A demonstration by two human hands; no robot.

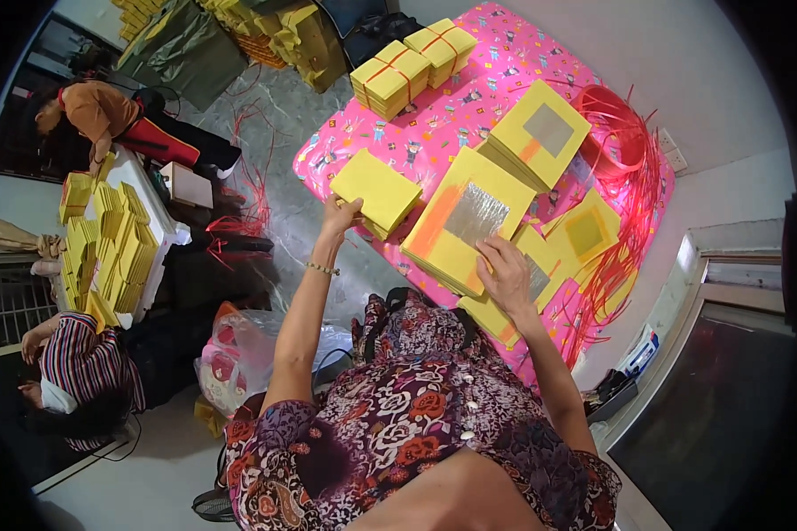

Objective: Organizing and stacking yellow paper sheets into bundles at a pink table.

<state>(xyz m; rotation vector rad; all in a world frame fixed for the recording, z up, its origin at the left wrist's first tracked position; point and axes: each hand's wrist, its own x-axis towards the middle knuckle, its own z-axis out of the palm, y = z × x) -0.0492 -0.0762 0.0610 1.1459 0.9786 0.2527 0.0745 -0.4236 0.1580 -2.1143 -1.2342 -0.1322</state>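
My left hand [341,215] grips the near left edge of a small stack of plain yellow paper [376,188], its thumb on top. To the right lies a thicker stack of yellow paper [496,181], whose top sheet bears a silver foil square and an orange smear. My right hand [505,273] is at that stack's near right edge, fingers bent and drawn together against the top sheet beside the foil. Some of its fingertips are hard to make out. Another foil-marked yellow stack [571,115] lies behind it, and loose yellow sheets [584,232] spread out to the right.
A pink patterned cover [456,93] lies under the stacks. Two strap-tied yellow bundles [390,80] stand at the back. Red plastic strapping [624,168] tangles along the right edge. At left, two people work by a white table [155,257] heaped with yellow paper. Plastic bags [239,350] sit at lower left.
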